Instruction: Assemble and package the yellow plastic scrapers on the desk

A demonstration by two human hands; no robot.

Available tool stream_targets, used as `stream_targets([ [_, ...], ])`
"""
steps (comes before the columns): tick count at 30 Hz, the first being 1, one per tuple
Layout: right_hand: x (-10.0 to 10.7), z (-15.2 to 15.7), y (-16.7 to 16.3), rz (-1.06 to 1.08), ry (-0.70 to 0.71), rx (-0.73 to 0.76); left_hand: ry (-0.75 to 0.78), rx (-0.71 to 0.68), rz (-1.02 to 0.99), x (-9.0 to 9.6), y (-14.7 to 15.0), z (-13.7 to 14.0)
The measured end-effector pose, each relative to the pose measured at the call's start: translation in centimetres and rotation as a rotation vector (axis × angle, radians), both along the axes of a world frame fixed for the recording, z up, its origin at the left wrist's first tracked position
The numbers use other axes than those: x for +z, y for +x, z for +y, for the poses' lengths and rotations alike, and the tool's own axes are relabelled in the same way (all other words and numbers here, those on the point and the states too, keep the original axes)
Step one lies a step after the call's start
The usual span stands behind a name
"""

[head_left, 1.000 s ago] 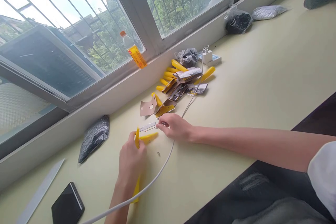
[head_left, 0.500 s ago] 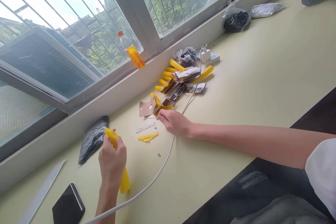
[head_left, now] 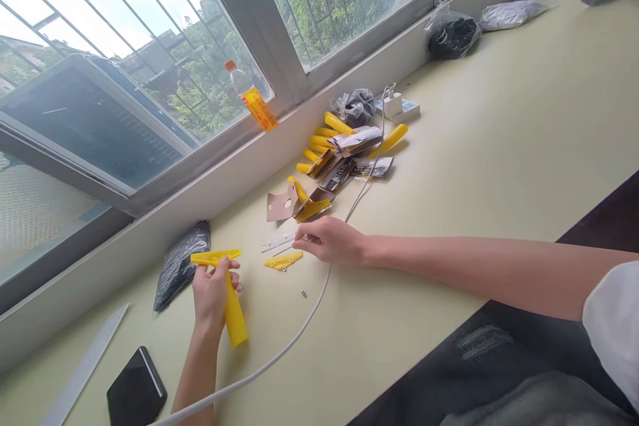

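My left hand [head_left: 212, 293] is wrapped around a yellow plastic scraper handle [head_left: 233, 313], whose wide flat head [head_left: 214, 257] points up and away. In my right hand [head_left: 329, 239] a thin metal rod [head_left: 283, 253] is pinched, its tip pointing left; its other end is hidden in the fingers. Just beyond that hand lies a flat metal blade [head_left: 277, 242], partly behind the rod. A loose yellow clamping plate [head_left: 283, 261] rests in front of it, with a small nut or screw at its edge. Nearer to me lies one small screw [head_left: 303, 293].
Yellow scrapers and dark packaging [head_left: 339, 173] are piled near the window, beside brown card [head_left: 280, 205]. A white cable [head_left: 299, 333] crosses the table from a charger [head_left: 393, 104]. A black phone [head_left: 137, 386], metal strip [head_left: 87, 366] and black plastic bag [head_left: 182, 266] lie left.
My left hand has turned the scraper handle so its flat head shows broadside. My right hand has drawn slightly nearer with the rod, which now lies across the blade and clamping plate area.
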State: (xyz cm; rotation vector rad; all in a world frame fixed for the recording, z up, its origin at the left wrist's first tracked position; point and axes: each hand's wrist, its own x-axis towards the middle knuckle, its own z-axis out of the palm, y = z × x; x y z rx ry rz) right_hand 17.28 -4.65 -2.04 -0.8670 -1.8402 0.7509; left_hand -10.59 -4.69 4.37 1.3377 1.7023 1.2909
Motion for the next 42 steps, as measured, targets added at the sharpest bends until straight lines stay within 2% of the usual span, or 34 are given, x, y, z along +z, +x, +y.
stream_targets([
  [3, 0.0, 0.3, 0.0, 0.072, -0.011, 0.025, -0.057, -0.034, -0.028, -0.9, -1.0, 0.7],
  [8, 0.1, 0.5, 0.2, 0.249, -0.082, 0.047, -0.044, -0.083, -0.095, -1.4, -1.0, 1.1],
  [14, 0.0, 0.2, 0.2, 0.223, -0.037, 0.138, -0.047, -0.11, -0.237, -1.0, -0.7, 0.9],
  [20, -0.1, 0.3, 0.3, 0.208, -0.026, 0.117, -0.009, -0.095, -0.383, -0.5, -1.2, 1.0],
  [29, -0.2, 0.4, 0.1, 0.175, -0.008, 0.105, -0.054, -0.205, -0.212, -1.4, -0.9, 1.3],
  [42, -0.5, 0.7, -0.1, 0.161, -0.01, -0.002, -0.072, -0.193, -0.172, -1.3, -0.8, 1.2],
])
